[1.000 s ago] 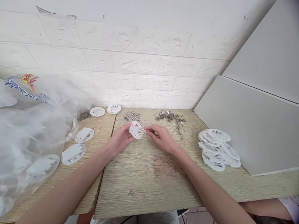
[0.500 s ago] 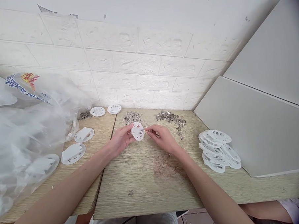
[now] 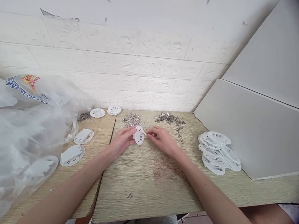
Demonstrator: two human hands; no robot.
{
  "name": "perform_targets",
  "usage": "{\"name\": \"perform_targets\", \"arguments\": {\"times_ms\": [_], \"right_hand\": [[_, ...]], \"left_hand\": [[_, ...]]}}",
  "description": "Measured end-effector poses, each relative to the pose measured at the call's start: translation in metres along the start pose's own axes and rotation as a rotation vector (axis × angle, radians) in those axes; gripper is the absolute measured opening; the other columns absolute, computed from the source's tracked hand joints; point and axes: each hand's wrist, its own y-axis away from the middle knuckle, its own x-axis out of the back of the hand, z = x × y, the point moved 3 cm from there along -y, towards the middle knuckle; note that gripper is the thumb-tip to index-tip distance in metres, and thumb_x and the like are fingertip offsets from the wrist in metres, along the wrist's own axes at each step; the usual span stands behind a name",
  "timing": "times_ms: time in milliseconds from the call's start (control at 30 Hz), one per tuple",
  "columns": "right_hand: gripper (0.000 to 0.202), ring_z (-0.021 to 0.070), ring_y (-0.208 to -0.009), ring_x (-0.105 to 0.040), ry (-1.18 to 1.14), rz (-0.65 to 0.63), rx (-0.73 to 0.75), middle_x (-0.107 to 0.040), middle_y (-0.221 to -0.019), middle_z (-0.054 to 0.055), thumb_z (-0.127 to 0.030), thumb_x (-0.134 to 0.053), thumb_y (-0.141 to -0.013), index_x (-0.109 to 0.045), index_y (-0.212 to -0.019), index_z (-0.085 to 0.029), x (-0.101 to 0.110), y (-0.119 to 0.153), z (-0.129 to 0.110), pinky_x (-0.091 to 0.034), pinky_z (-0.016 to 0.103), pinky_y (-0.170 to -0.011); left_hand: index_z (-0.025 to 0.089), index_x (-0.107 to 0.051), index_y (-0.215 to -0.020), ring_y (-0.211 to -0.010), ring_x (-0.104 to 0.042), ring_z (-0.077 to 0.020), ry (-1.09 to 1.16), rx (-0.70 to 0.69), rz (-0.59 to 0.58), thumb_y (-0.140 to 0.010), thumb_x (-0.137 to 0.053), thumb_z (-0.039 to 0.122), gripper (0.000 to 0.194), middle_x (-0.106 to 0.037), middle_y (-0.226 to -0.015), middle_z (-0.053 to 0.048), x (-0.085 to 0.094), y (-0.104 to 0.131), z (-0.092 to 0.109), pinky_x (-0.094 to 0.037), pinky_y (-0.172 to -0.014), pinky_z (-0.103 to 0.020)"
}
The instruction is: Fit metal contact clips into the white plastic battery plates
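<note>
Between the thumb and fingers of my left hand (image 3: 123, 140) is a round white plastic cover (image 3: 139, 137), held up off the table and tilted nearly on edge. Small metal bits and slots show on its face. My right hand (image 3: 161, 138) is closed in a pinch at the cover's right side, with a small metal clip (image 3: 145, 134) at the fingertips. Behind the cover lies a pile of small shiny metal pieces (image 3: 132, 119). A second, darker pile of metal clips (image 3: 170, 118) spreads beyond my right hand.
Several white covers (image 3: 215, 152) are stacked at the right by a grey panel (image 3: 259, 130). More loose covers (image 3: 73, 155) lie at the left beside a big clear plastic bag (image 3: 36, 130). A white brick-pattern wall (image 3: 137, 66) closes off the back. Another person's bare limb (image 3: 265, 215) shows bottom right.
My left hand has turned the cover more edge-on and lowered it slightly. My right hand's pinch stays close to the cover's right side. The whole view has shifted a little.
</note>
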Motion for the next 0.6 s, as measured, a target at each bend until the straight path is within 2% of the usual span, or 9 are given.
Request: {"name": "perform_targets", "arguments": {"times_ms": [200,367,600], "right_hand": [[0.015,0.0132,-0.074,-0.058,-0.238,-0.003,-0.054,-0.069,-0.084,0.002,-0.025,-0.056,-0.087,-0.069,-0.089,-0.016,-0.0037,-0.0006,-0.0018,-0.04,0.024,-0.065],[0.018,0.0125,-0.07,-0.055,-0.276,-0.008,-0.069,-0.068,-0.078,0.001,-0.028,-0.056,-0.086,-0.069,-0.086,-0.016,-0.0038,-0.0007,-0.001,-0.037,0.024,-0.063],[0.021,0.0127,-0.071,-0.055,-0.33,-0.023,-0.096,-0.069,-0.083,0.002,-0.029,-0.054,-0.087,-0.07,-0.091,-0.016,0.0026,-0.0007,-0.0021,-0.038,0.025,-0.065]], "left_hand": [[0.016,-0.073,-0.101,-0.096,-0.063,-0.0208,-0.078,-0.022,-0.092,-0.077,-0.071,0.034,0.03,-0.071,-0.104,-0.011,-0.0025,0.0,-0.0009,-0.051,-0.083,-0.031],[0.017,-0.073,-0.103,-0.099,-0.062,-0.0211,-0.099,-0.031,-0.101,-0.077,-0.07,0.036,0.032,-0.071,-0.105,-0.01,0.0002,-0.0011,-0.0034,-0.05,-0.083,-0.031],[0.02,-0.073,-0.1,-0.098,-0.061,-0.0195,-0.111,-0.027,-0.12,-0.079,-0.069,0.035,0.026,-0.071,-0.104,-0.008,0.0002,-0.0005,-0.0039,-0.049,-0.084,-0.031]]}}
